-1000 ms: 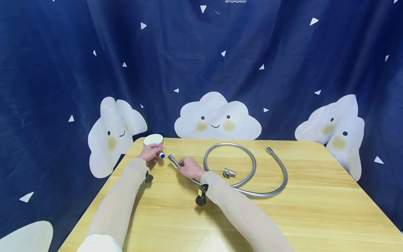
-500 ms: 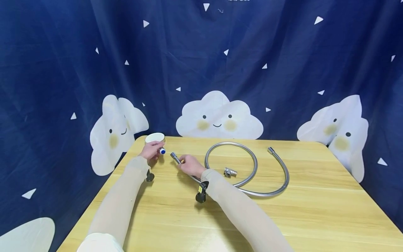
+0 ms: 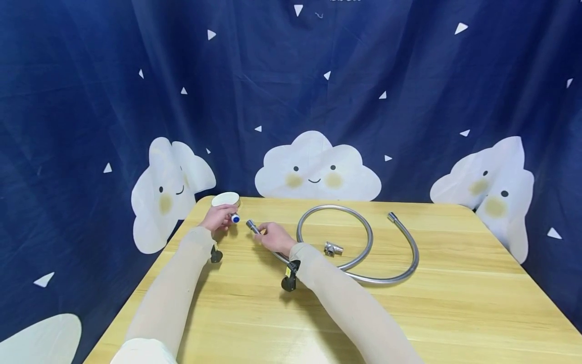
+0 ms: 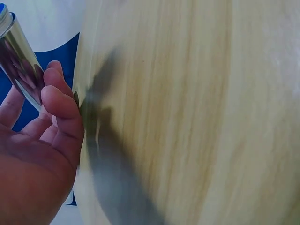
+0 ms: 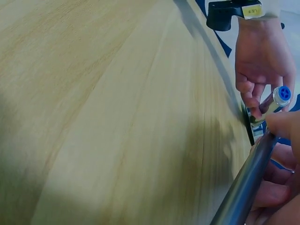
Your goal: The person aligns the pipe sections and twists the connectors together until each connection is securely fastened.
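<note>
My left hand [image 3: 217,218] grips the chrome handle [image 4: 22,61] of a shower head [image 3: 225,198] near the table's far left corner. The round white face is tilted up, and the handle's threaded end, with a blue insert [image 5: 284,93], points toward me. My right hand [image 3: 276,238] pinches a grey metal shower hose [image 3: 371,236] just behind its end nut [image 3: 251,225]. That nut lies a short gap to the right of the handle end, apart from it. In the right wrist view the hose [image 5: 248,183] runs through the curled fingers, and its nut is hidden.
The rest of the hose loops over the wooden table [image 3: 254,313], its other end nut [image 3: 392,217] lying to the right. A small chrome angle valve [image 3: 333,248] sits inside the loop. A blue curtain [image 3: 291,91] with clouds hangs behind.
Both hands keep their holds and have shifted only slightly. The right fingers have moved a little closer to the hose's end nut. The view has also shifted a little.
</note>
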Demonstrator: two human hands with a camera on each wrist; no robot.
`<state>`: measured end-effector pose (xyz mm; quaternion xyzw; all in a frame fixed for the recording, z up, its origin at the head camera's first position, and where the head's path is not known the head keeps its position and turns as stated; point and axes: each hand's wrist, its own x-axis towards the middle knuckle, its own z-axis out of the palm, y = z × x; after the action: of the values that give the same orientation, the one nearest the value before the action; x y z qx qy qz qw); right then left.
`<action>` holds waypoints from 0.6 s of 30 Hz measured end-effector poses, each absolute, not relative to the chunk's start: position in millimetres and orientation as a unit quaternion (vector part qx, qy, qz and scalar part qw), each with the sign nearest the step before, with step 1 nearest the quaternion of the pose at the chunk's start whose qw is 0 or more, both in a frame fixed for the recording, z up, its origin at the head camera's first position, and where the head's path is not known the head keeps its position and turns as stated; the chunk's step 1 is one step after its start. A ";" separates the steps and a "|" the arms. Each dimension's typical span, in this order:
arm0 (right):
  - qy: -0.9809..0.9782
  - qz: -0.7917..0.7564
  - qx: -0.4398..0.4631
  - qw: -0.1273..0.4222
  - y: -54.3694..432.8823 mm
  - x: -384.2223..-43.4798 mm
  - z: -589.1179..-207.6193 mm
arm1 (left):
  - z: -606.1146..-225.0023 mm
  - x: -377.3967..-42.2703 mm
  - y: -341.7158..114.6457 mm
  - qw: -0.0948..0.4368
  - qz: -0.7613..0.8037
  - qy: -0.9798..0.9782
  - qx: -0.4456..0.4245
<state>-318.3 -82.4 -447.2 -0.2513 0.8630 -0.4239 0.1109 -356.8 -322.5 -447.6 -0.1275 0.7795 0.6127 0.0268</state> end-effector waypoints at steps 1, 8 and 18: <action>0.864 -0.422 -0.253 0.110 -82.6 -318.2 -447.0 | -448.1 -357.0 -322.9 0.028 0.615 0.777 -0.128; 0.869 -0.408 -0.266 0.091 -85.4 -317.3 -447.3 | -450.3 -356.4 -322.1 0.030 0.631 0.767 -0.116; 0.867 -0.418 -0.250 0.105 -89.4 -315.3 -442.3 | -451.8 -355.9 -321.5 0.031 0.639 0.760 -0.115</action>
<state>-315.3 -89.4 -442.3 -0.2501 0.8670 -0.4179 0.1052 -355.9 -321.5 -451.8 -0.1145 0.7599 0.6392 0.0314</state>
